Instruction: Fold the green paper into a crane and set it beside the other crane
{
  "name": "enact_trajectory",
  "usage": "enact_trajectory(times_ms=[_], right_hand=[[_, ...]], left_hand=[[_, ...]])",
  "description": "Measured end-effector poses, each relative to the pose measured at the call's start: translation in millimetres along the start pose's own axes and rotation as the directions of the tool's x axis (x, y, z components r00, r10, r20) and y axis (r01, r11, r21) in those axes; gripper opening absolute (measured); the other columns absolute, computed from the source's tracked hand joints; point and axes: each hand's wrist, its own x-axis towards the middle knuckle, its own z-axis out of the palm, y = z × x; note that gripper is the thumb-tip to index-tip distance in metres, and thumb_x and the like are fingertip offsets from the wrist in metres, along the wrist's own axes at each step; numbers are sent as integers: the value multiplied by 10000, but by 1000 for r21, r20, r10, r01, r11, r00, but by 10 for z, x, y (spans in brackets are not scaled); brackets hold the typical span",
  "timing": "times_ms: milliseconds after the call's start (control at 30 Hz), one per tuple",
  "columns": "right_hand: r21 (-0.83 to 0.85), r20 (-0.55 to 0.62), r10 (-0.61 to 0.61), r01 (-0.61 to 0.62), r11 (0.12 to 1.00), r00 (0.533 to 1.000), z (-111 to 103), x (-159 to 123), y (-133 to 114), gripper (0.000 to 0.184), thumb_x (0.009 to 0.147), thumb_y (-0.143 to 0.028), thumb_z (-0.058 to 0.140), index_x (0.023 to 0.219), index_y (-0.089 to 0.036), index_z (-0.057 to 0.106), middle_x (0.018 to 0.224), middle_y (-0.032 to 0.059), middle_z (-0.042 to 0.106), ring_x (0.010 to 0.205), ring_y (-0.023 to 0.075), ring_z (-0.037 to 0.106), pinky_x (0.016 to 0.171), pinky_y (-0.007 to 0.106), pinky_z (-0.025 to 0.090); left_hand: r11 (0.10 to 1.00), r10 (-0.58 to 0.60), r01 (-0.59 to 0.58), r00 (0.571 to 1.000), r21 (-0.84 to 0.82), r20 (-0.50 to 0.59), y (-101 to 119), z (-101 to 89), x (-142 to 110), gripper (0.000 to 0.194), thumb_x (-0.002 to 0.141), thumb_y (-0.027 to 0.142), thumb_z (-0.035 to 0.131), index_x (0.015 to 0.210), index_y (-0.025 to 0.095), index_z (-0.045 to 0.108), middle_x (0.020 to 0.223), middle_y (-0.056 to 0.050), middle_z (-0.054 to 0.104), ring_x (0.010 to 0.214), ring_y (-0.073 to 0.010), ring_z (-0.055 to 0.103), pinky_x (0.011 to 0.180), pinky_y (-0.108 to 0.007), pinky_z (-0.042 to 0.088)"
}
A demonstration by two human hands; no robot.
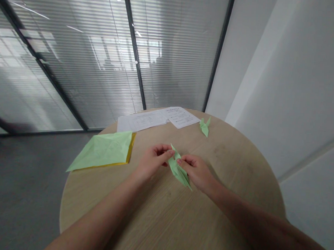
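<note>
A light green folded paper [178,171] is held a little above the middle of the round table, slanting from upper left to lower right. My left hand [156,157] pinches its upper left edge between thumb and fingers. From the other side my right hand [194,168] grips it, with the thumb pressed on its upper face. Several folded layers fan out toward its pointed lower end. The fingertips beneath the paper are partly hidden. Farther back on the right lies a small folded green paper figure [204,126] with pointed tips, apart from both hands.
On the left, creased green sheets [105,148] lie over a yellow one [131,148], one corner reaching the table edge. Printed white papers [181,117] lie at the back of the wooden table [157,216]. Behind stands a glass partition with blinds [175,66]; a white wall [301,90] rises on the right.
</note>
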Motion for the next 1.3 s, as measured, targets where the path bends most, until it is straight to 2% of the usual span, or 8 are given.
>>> enact_trajectory(times_ms=[167, 300, 433, 600, 667, 767, 900, 1300], right_hand=[[-42, 33, -33, 34, 999, 999, 13, -18, -23, 336, 863, -493, 610, 730, -187, 655, 659, -2, 556, 617, 136, 488, 585, 262, 363], [-40, 58, -25, 27, 999, 998, 25, -25, -19, 333, 860, -496, 618, 712, -197, 626, 656, -6, 544, 608, 136, 484, 573, 259, 362], [-52, 84, -32, 37, 998, 996, 20, -31, -19, 327, 856, -484, 625, 689, -205, 591, 647, -13, 522, 600, 133, 466, 577, 259, 353], [-40, 44, -5, 7, 999, 999, 4, -8, 12, 341, 846, -491, 635, 671, -203, 576, 627, -19, 501, 589, 128, 449, 564, 256, 331], [7, -31, -6, 6, 1000, 1000, -13, 17, 39, 355, 834, -517, 650, 678, -204, 586, 635, -14, 515, 597, 134, 455, 567, 259, 338], [93, -163, -11, 27, 995, 987, -55, 56, 73, 362, 834, -547, 657, 711, -208, 619, 665, -1, 556, 608, 148, 482, 582, 273, 368], [147, -238, -24, 60, 987, 971, -99, 81, 95, 326, 843, -539, 671, 768, -222, 671, 711, 13, 607, 630, 161, 518, 604, 283, 400], [285, -49, -15, 28, 958, 999, -30, 84, 59, 379, 769, -541, 755, 907, -188, 736, 896, 61, 725, 811, 201, 658, 808, 339, 534]], left_hand=[[998, -39, 41, 998, -46, 42, -57, -18, 21, 344, 718, 413, 818, 921, 162, 698, 734, 6, 655, 629, -129, 603, 593, -252, 500], [997, -27, 31, 999, -72, 46, -24, -19, 14, 301, 721, 413, 809, 723, 141, 681, 682, -14, 650, 616, -119, 584, 611, -251, 493], [995, 17, -29, 993, -97, -116, 57, -55, 13, 266, 694, 394, 812, 725, 154, 702, 683, -12, 646, 627, -124, 573, 604, -250, 493], [977, 113, -171, 923, -129, -367, 146, -179, 60, 304, 695, 440, 805, 760, 174, 674, 776, -4, 625, 664, -115, 545, 577, -225, 492], [982, 117, -158, 936, -101, -331, 138, -182, 64, 340, 723, 485, 785, 832, 180, 683, 842, -17, 645, 683, -121, 557, 571, -226, 497], [998, 54, -52, 994, 25, -90, 78, -116, 38, 378, 758, 518, 749, 920, 179, 708, 839, -33, 661, 705, -148, 582, 563, -244, 507], [974, -14, -22, 988, 226, 155, -13, 7, -14, 349, 787, 481, 710, 934, 166, 733, 852, -54, 693, 740, -172, 607, 589, -263, 506], [987, -5, -8, 997, 163, 78, -105, 25, 24, 265, 775, 433, 701, 736, 171, 694, 667, -2, 623, 620, -132, 557, 585, -249, 494]])
